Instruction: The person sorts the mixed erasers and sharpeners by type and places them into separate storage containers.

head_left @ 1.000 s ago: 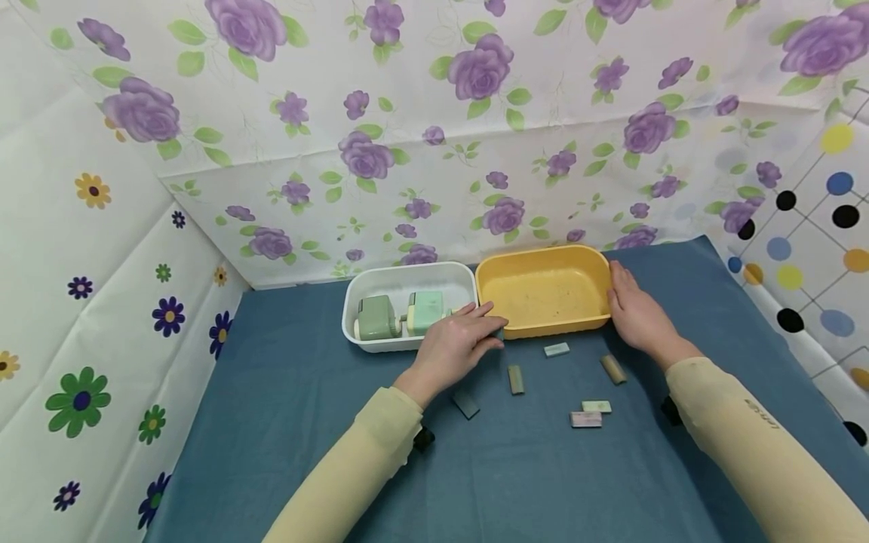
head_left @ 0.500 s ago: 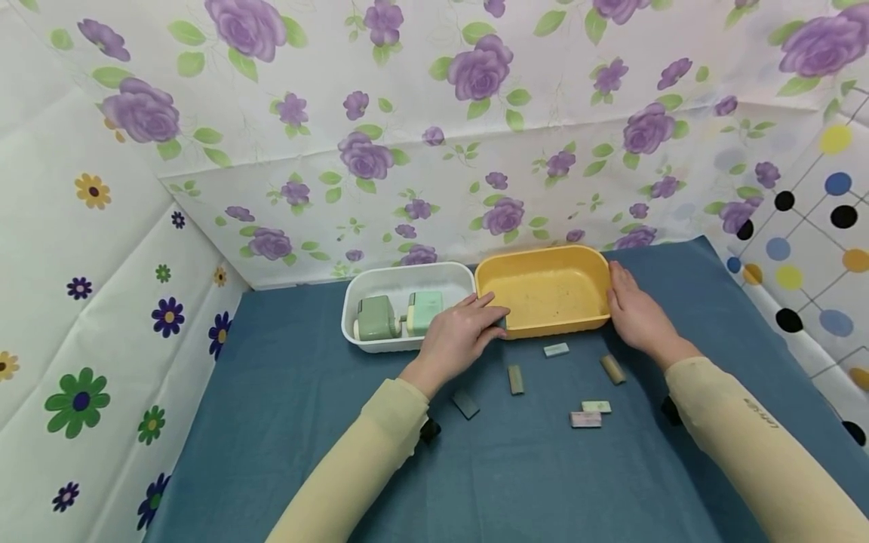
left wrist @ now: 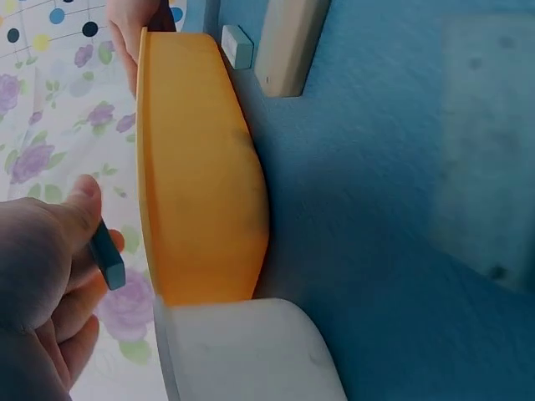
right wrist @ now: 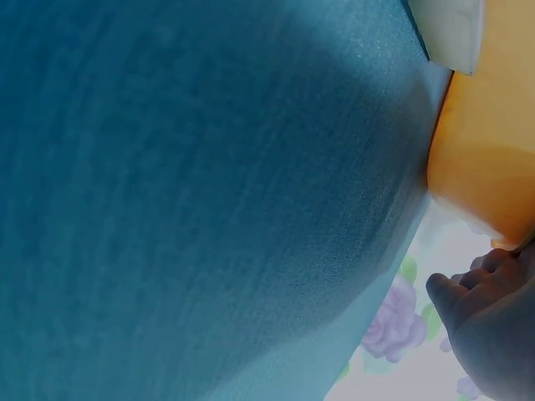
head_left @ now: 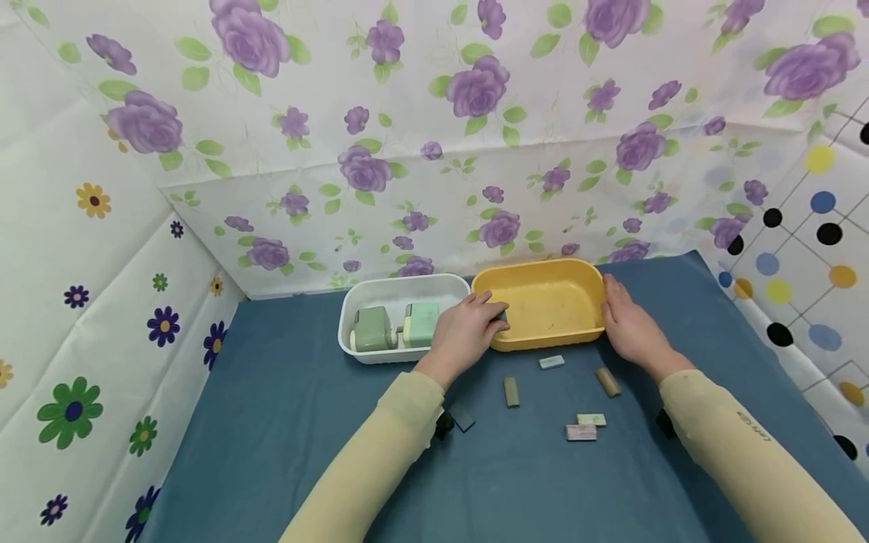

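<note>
In the left wrist view, my left hand (left wrist: 50,276) pinches a small dark teal bar, seemingly an eraser (left wrist: 109,259), between thumb and fingers. In the head view that hand is over the left end of a yellow plastic basket (head_left: 546,343), near where it meets a white basket (head_left: 387,358). My right hand (head_left: 634,328) rests against the yellow basket's right wall with fingers straight. Inside the white basket lie a grey-green pencil sharpener (head_left: 371,329) and a mint pencil sharpener (head_left: 422,324), partly behind my left hand. The yellow basket's visible floor holds only specks.
Several small bars lie on the blue cloth (head_left: 271,452) in front: a pale blue one (head_left: 551,362), an olive one (head_left: 511,392), a brown one (head_left: 608,382), a pale green one (head_left: 591,419), a pink one (head_left: 581,433) and a dark grey one (head_left: 462,417). A flowered sheet (head_left: 285,136) rises behind.
My left hand has lifted the teal eraser from the yellow basket's front left corner up and back over its rim. My right hand stays at the wall. The head view has tilted slightly.
</note>
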